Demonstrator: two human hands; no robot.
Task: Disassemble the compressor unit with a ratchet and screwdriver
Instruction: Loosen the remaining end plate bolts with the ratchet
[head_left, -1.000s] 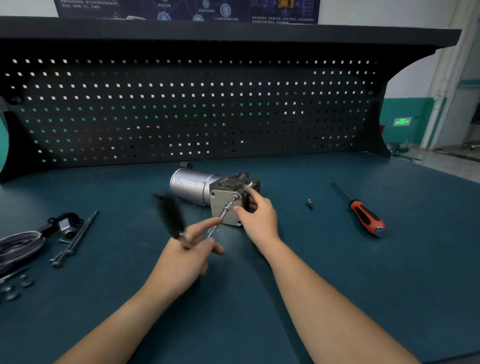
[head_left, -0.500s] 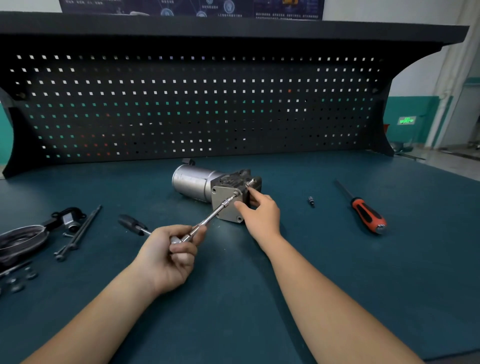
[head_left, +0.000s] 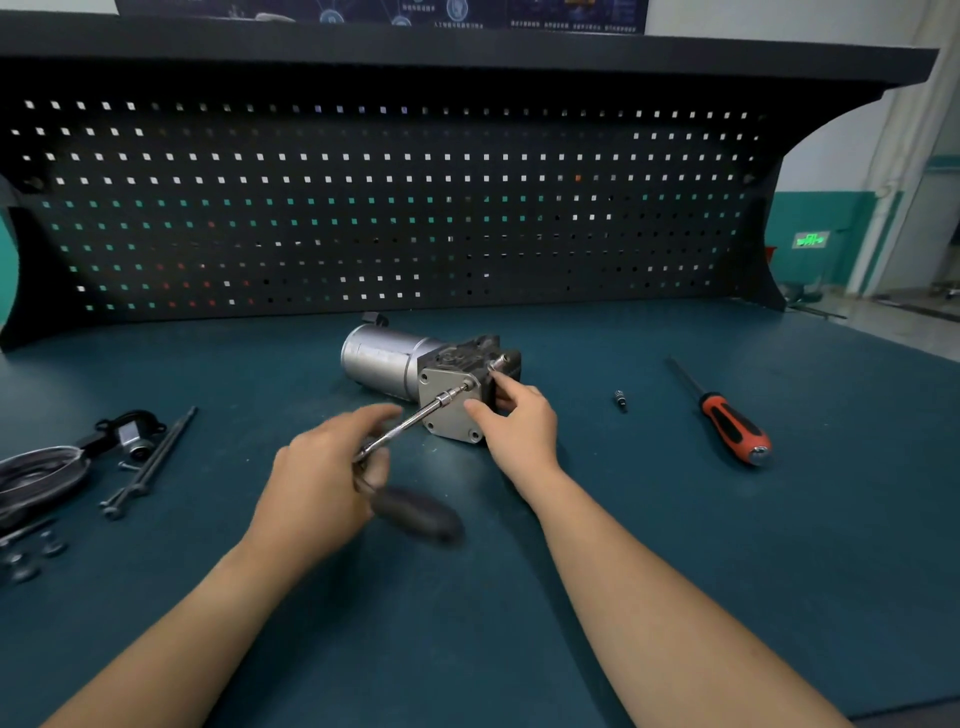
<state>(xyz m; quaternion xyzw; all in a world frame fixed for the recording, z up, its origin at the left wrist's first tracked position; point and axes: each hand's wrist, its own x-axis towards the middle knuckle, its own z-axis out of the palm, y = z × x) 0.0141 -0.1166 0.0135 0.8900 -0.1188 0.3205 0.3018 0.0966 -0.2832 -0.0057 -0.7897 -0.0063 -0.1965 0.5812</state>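
Fingers (head_left: 378, 464) of the left hand (head_left: 317, 483) wrap the chrome, black-handled ratchet (head_left: 410, 423), its socket on a corner bolt of the silver cylindrical compressor unit (head_left: 382, 358) lying mid-bench, while the right hand (head_left: 519, 423) pinches the unit's grey end block to steady it. Long steel bolts (head_left: 150, 460) and a black bracket (head_left: 127, 423) lie loose at the left, so I'd judge it partly stripped; the end plate is not yet off, and the orange-handled screwdriver (head_left: 727, 423) lies idle.

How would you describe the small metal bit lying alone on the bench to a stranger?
On the dark teal bench top, find the silver cylindrical compressor unit in the middle and the orange-and-black screwdriver to its right. The small metal bit lies between them, touching neither. Unlike the screwdriver, it is very short and has no handle.
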